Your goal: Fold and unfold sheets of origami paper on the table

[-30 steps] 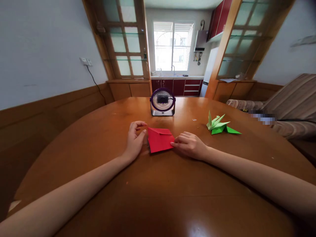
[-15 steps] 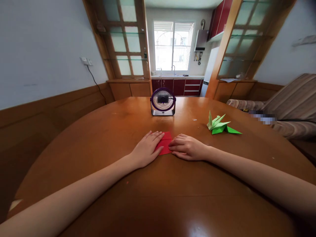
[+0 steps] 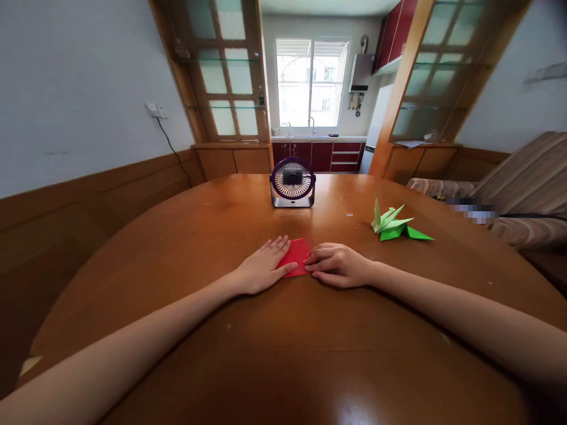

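Pressing the folded red paper square (image 3: 297, 255) flat against the round wooden surface (image 3: 283, 330), left hand (image 3: 261, 268) spread open, right hand (image 3: 339, 265) loosely curled, gripping nothing.

paper (image 3: 297, 255): red, plain, being seen | origami (image 3: 394, 226): being shown two-tone green | fan (image 3: 292, 182): purple rim, white grille | table (image 3: 283, 354): glossy brown wood | sofa (image 3: 527, 183): beige-brown stripes

There is one view only, from a camera on the person's head. It looks forward and down over the table (image 3: 283, 354), near the hands (image 3: 261, 271), and faces the fan (image 3: 292, 182) and the window (image 3: 310, 82) far behind.
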`<action>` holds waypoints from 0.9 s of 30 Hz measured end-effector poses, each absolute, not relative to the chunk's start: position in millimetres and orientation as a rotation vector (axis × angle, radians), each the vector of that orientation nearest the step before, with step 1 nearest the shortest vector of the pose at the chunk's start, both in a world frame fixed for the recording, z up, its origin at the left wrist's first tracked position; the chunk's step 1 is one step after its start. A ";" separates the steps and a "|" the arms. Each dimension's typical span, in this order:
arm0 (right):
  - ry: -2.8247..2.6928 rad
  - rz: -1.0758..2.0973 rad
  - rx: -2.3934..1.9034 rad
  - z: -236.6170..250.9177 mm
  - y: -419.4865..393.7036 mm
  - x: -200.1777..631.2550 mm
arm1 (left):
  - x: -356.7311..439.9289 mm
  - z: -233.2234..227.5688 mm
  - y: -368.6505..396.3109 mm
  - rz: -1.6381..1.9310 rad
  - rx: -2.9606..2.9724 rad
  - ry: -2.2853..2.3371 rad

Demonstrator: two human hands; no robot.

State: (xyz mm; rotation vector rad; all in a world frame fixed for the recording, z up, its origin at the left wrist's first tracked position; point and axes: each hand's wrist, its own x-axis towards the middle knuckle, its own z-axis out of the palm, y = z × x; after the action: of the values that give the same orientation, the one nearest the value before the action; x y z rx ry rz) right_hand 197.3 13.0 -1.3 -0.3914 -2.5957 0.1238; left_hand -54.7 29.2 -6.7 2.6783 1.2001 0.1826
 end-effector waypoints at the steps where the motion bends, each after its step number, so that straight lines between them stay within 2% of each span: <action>1: -2.569 0.163 -0.413 -1.4 13.1 197.4 | -54.9 -7.2 30.1 0.190 2.675 1.204; 6: -2.413 0.187 -0.695 -3.3 16.4 194.4 | -55.5 -13.7 32.6 0.274 2.743 1.173; 12: -2.539 0.117 -0.902 -9.7 26.2 189.2 | -54.9 -19.0 32.5 0.305 2.800 1.157; 27: -2.672 -0.093 -1.014 -7.5 25.6 187.2 | -53.7 -11.4 37.1 0.251 2.869 1.084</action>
State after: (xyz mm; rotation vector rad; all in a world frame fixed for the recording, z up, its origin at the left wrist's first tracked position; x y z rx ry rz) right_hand 187.2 25.6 -7.5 -1.0142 -2.6716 -0.0925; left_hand -53.7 37.1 -11.4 2.8688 1.0840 0.2506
